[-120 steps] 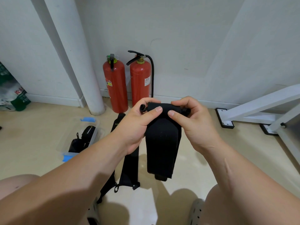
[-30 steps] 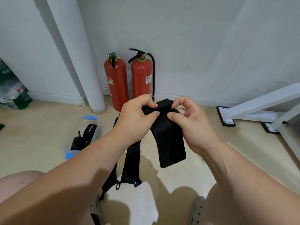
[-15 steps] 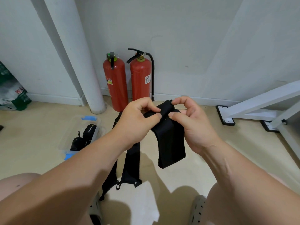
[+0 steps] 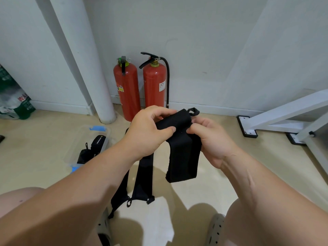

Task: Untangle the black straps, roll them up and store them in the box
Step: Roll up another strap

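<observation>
A wide black strap (image 4: 182,157) is partly rolled at its top, and its loose tail hangs down above the floor. My left hand (image 4: 147,132) grips the left end of the roll. My right hand (image 4: 213,141) pinches the roll's right side, where a small black loop sticks out. Two more black straps (image 4: 143,176) lie flat on the floor below my left forearm. A clear plastic box (image 4: 85,144) with blue clips sits on the floor at the left, and there are dark rolled items in it.
Two red fire extinguishers (image 4: 140,86) stand against the wall behind my hands, next to a white pipe (image 4: 88,68). A white metal frame (image 4: 284,118) stands at the right. A green and white bag (image 4: 12,102) leans at the far left. My knees and shoes show below.
The roll at the top of the strap has grown thicker and the hanging tail has become shorter. Both hands stay on the roll.
</observation>
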